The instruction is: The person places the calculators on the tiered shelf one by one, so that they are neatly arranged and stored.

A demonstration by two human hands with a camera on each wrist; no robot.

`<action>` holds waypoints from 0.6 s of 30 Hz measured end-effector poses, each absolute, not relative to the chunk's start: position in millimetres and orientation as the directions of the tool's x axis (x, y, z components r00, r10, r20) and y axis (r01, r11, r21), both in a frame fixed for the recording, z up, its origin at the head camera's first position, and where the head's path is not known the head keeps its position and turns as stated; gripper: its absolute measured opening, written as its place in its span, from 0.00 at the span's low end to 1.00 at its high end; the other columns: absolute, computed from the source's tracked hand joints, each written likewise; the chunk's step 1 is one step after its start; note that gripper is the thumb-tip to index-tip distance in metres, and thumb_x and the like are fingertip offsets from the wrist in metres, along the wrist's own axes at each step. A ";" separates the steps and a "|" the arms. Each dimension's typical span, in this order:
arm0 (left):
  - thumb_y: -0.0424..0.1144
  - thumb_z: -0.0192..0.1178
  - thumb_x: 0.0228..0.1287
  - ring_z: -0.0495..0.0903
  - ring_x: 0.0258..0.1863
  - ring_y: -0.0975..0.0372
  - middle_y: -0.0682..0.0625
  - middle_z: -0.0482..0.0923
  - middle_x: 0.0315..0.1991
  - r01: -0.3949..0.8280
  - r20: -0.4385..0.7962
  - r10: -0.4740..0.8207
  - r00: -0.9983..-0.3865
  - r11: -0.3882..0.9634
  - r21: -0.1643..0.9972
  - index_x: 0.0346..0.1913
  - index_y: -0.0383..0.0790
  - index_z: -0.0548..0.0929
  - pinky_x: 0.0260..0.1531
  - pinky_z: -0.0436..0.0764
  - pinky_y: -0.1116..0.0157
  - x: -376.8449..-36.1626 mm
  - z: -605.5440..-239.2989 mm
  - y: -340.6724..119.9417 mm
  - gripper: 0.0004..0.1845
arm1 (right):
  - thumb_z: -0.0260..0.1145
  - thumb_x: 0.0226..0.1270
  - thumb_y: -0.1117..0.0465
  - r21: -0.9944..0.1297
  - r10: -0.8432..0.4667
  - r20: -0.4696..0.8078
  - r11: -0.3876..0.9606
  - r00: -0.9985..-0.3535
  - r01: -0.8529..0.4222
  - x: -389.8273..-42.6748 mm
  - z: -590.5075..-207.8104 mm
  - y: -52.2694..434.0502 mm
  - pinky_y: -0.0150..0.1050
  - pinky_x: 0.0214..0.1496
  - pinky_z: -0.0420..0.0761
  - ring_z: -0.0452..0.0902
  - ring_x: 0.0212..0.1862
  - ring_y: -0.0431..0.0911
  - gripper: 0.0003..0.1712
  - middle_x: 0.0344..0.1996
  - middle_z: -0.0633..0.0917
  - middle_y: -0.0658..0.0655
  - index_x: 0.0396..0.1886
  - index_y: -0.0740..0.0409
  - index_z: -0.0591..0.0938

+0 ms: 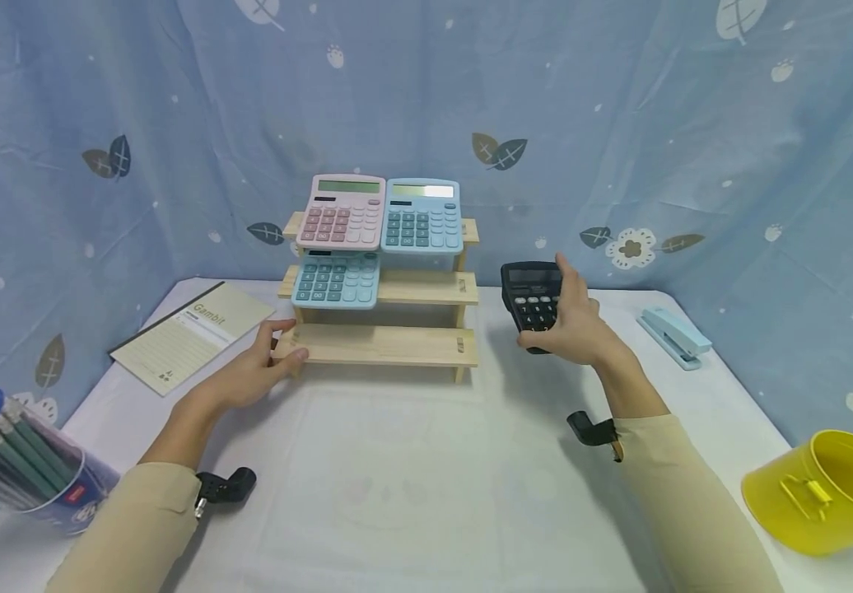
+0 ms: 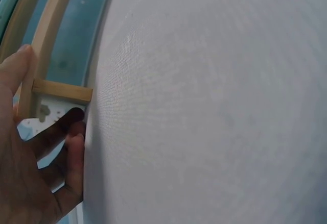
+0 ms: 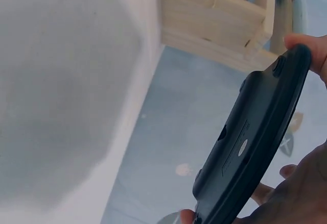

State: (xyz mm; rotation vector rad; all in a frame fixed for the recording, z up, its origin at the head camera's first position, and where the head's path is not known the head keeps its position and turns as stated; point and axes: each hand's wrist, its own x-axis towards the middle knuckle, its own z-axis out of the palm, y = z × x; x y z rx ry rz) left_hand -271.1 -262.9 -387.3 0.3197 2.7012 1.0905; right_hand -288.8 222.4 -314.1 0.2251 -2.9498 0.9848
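My right hand [image 1: 573, 325] holds a black calculator [image 1: 530, 284] by its edges, up off the table to the right of a wooden three-tier rack [image 1: 375, 344]. The right wrist view shows the underside of the calculator [image 3: 245, 137], tilted, with a thumb at one end and fingertips at the other. At the rack's lowest tier, my left hand [image 1: 252, 371] grips the left end, thumb at the front. A pink calculator [image 1: 342, 212] and a blue calculator [image 1: 422, 216] lean side by side on the top tier. Another blue calculator [image 1: 336, 282] lies at the left of the middle tier.
A notepad [image 1: 193, 333] lies left of the rack, beyond a tub of pencils [image 1: 34, 461] with a blue lid. On the right are a light blue stapler [image 1: 674, 336] and a yellow bucket [image 1: 790, 502]. A blue patterned curtain [image 1: 389, 99] hangs behind the white table [image 1: 412, 478].
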 end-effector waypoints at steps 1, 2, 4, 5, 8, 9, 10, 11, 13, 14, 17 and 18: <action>0.65 0.47 0.78 0.70 0.66 0.35 0.21 0.62 0.70 0.128 -0.109 0.282 -0.953 0.703 0.700 0.80 0.47 0.41 0.62 0.70 0.38 -271.1 -387.6 -263.2 0.43 | 0.81 0.52 0.50 -0.589 -0.134 0.078 0.793 -0.988 -0.154 -286.5 -313.6 221.7 0.80 0.64 0.54 0.46 0.73 0.77 0.79 0.81 0.44 0.69 0.83 0.41 0.28; 0.64 0.46 0.78 0.70 0.66 0.35 0.21 0.62 0.70 0.130 -0.107 0.282 -0.953 0.703 0.699 0.80 0.47 0.41 0.62 0.70 0.38 -271.2 -388.0 -263.5 0.43 | 0.81 0.51 0.50 -0.582 -0.136 0.089 0.797 -0.987 -0.162 -284.1 -313.0 220.8 0.80 0.63 0.54 0.47 0.72 0.77 0.79 0.81 0.44 0.69 0.83 0.41 0.28; 0.64 0.46 0.78 0.71 0.66 0.35 0.21 0.63 0.70 0.131 -0.106 0.283 -0.953 0.704 0.698 0.80 0.47 0.41 0.62 0.71 0.38 -271.4 -388.7 -263.5 0.42 | 0.81 0.50 0.50 -0.568 -0.143 0.115 0.802 -0.983 -0.183 -279.5 -311.1 218.6 0.80 0.61 0.53 0.48 0.70 0.77 0.79 0.80 0.46 0.70 0.83 0.41 0.29; 0.64 0.46 0.78 0.70 0.66 0.34 0.21 0.62 0.70 0.133 -0.106 0.285 -0.953 0.704 0.697 0.80 0.47 0.41 0.61 0.71 0.38 -271.3 -388.7 -263.0 0.42 | 0.81 0.50 0.51 -0.564 -0.147 0.130 0.803 -0.981 -0.195 -277.4 -310.0 217.6 0.79 0.61 0.53 0.48 0.70 0.77 0.79 0.80 0.47 0.70 0.83 0.42 0.30; 0.64 0.47 0.78 0.71 0.66 0.35 0.22 0.64 0.70 0.126 -0.112 0.281 -0.953 0.705 0.698 0.80 0.48 0.41 0.61 0.72 0.39 -271.2 -388.3 -261.9 0.43 | 0.81 0.49 0.51 -0.539 -0.154 0.164 0.813 -0.974 -0.219 -272.9 -306.7 214.2 0.78 0.61 0.53 0.49 0.70 0.77 0.78 0.80 0.46 0.69 0.84 0.41 0.32; 0.64 0.47 0.78 0.71 0.66 0.35 0.22 0.64 0.69 0.127 -0.113 0.283 -0.953 0.704 0.699 0.80 0.48 0.40 0.60 0.72 0.39 -271.0 -388.0 -261.5 0.43 | 0.81 0.48 0.51 -0.532 -0.155 0.170 0.817 -0.973 -0.224 -272.0 -305.7 213.0 0.78 0.61 0.54 0.49 0.69 0.77 0.78 0.80 0.46 0.68 0.84 0.41 0.32; 0.64 0.47 0.78 0.71 0.66 0.34 0.21 0.64 0.70 0.128 -0.112 0.284 -0.952 0.704 0.698 0.80 0.48 0.40 0.60 0.72 0.39 -270.7 -387.5 -261.1 0.43 | 0.80 0.48 0.51 -0.526 -0.157 0.173 0.820 -0.972 -0.226 -271.2 -304.6 211.7 0.77 0.60 0.55 0.50 0.69 0.76 0.78 0.80 0.46 0.68 0.84 0.41 0.32; 0.64 0.47 0.78 0.70 0.66 0.34 0.21 0.63 0.69 0.128 -0.111 0.283 -0.953 0.705 0.697 0.80 0.48 0.40 0.60 0.72 0.38 -270.6 -387.3 -261.3 0.43 | 0.80 0.48 0.51 -0.523 -0.158 0.172 0.822 -0.972 -0.226 -270.6 -303.7 210.4 0.77 0.60 0.55 0.51 0.69 0.76 0.78 0.80 0.46 0.67 0.84 0.40 0.32; 0.64 0.47 0.78 0.71 0.66 0.34 0.21 0.63 0.69 0.126 -0.111 0.281 -0.953 0.705 0.698 0.80 0.48 0.41 0.60 0.72 0.38 -270.3 -386.8 -261.5 0.42 | 0.80 0.47 0.50 -0.518 -0.160 0.168 0.825 -0.973 -0.226 -269.4 -301.7 207.3 0.76 0.60 0.56 0.52 0.68 0.75 0.78 0.80 0.47 0.67 0.84 0.40 0.32; 0.63 0.47 0.79 0.71 0.66 0.34 0.21 0.63 0.69 0.129 -0.109 0.283 -0.953 0.703 0.700 0.80 0.48 0.40 0.60 0.72 0.39 -269.9 -386.4 -261.5 0.42 | 0.80 0.47 0.50 -0.516 -0.163 0.165 0.826 -0.973 -0.226 -268.8 -300.7 205.5 0.76 0.60 0.57 0.53 0.68 0.75 0.78 0.80 0.47 0.67 0.84 0.40 0.32; 0.63 0.47 0.79 0.73 0.65 0.36 0.22 0.65 0.69 0.131 -0.107 0.287 -0.952 0.698 0.704 0.80 0.47 0.41 0.58 0.74 0.41 -269.1 -386.2 -261.5 0.42 | 0.80 0.47 0.50 -0.503 -0.168 0.164 0.833 -0.972 -0.229 -267.0 -298.2 200.8 0.76 0.61 0.58 0.53 0.69 0.74 0.77 0.80 0.48 0.67 0.84 0.40 0.34; 0.62 0.47 0.79 0.74 0.64 0.36 0.22 0.66 0.68 0.133 -0.106 0.290 -0.951 0.695 0.707 0.80 0.47 0.41 0.58 0.75 0.42 -269.2 -386.4 -261.2 0.42 | 0.80 0.46 0.50 -0.496 -0.169 0.169 0.837 -0.971 -0.232 -266.4 -297.5 199.4 0.76 0.61 0.58 0.53 0.69 0.74 0.77 0.80 0.48 0.67 0.84 0.40 0.35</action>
